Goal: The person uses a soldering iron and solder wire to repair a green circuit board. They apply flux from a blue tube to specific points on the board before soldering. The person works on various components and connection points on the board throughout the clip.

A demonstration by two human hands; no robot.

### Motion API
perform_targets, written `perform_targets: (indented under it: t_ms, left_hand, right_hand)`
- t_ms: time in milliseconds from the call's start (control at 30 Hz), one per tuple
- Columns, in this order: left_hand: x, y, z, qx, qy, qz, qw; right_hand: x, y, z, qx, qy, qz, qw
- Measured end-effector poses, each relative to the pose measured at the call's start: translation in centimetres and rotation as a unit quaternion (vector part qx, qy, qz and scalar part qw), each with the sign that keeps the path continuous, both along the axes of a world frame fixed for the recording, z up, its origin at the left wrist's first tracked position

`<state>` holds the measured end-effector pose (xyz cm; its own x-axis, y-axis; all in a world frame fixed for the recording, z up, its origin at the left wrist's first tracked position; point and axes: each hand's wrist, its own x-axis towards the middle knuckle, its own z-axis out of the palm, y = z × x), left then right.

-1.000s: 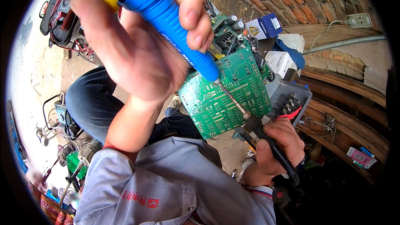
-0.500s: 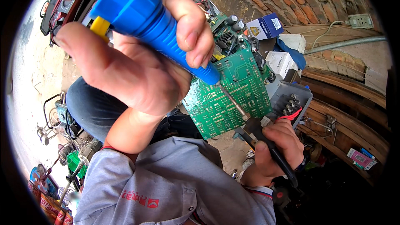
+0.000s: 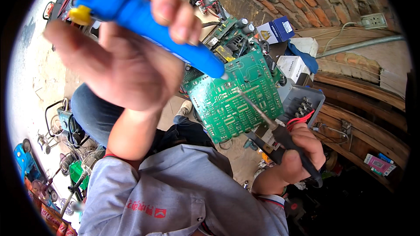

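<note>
Raised since before, left hand (image 3: 127,61) clamps blue desoldering pump (image 3: 144,11), tip on green circuit board (image 3: 234,98); right hand (image 3: 297,153) clamps soldering iron (image 3: 280,135) below; boxes (image 3: 284,46) behind.

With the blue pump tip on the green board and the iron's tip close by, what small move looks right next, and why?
Probably a press of the yellow button with the left hand. The blue plastic desoldering pump has its pale tip on the green circuit board, and the thin-tipped soldering iron in the right hand touches the board just beside it.
</note>
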<state>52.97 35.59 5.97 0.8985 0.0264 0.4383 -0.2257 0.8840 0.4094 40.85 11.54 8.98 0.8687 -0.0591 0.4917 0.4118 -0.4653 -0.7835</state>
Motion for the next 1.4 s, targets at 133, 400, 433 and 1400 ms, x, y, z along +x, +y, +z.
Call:
perform_targets:
  t_ms: [133, 400, 433, 1400]
  left_hand:
    - [-0.1, 4.6, 0.5, 0.001, 0.033, 0.028, 0.999]
    - [-3.4, 9.9, -1.4, 0.235, 0.056, 0.164, 0.957]
    - [-3.5, 10.3, -1.7, 0.288, 0.048, 0.187, 0.938]
    - [-5.1, 11.5, -10.9, 0.583, -0.141, 0.299, 0.742]
  right_hand:
    - [-1.1, -1.9, -0.6, 0.074, -0.014, -0.025, 0.997]
    - [-0.8, -1.5, -1.0, 0.158, -0.007, -0.059, 0.986]
    - [-0.9, -1.3, -0.5, 0.157, -0.002, -0.044, 0.987]
    - [6.0, 23.3, -4.7, -0.05, 0.027, 0.225, 0.973]
